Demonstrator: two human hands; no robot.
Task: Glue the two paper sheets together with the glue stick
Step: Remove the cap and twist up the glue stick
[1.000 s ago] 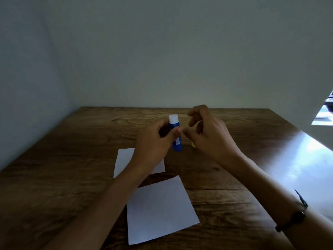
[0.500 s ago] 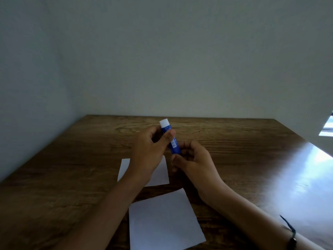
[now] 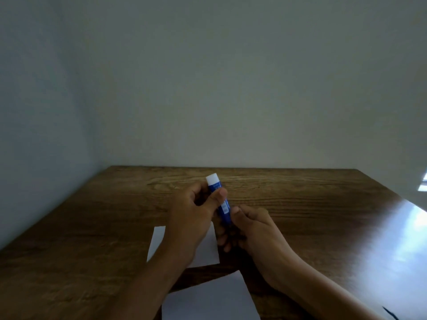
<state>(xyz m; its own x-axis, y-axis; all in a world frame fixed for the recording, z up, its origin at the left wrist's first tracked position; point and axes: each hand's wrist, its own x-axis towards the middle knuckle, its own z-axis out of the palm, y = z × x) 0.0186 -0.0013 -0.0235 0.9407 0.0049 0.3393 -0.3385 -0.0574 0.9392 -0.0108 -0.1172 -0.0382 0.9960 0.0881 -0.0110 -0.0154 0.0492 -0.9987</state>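
Observation:
My left hand [image 3: 191, 215] grips the upper body of a blue glue stick [image 3: 224, 210], which tilts with its white end [image 3: 212, 179] pointing up and away. My right hand [image 3: 251, 229] pinches the stick's lower end between thumb and curled fingers. Both hands hover above the wooden table [image 3: 300, 199]. Under my left wrist lies a small white paper sheet [image 3: 158, 239], partly hidden. A second, larger white sheet [image 3: 208, 299] lies closer to me at the bottom edge, cut off by the frame.
Grey walls close in the table at the back and on the left. Bright window glare falls across the right side of the tabletop [image 3: 406, 239]. A dark band shows on my right wrist [image 3: 390, 314].
My right hand came down from beside the stick's top to its lower end and took hold there. The stick tilted leftward at its top. The view tipped upward, so the sheets sit lower.

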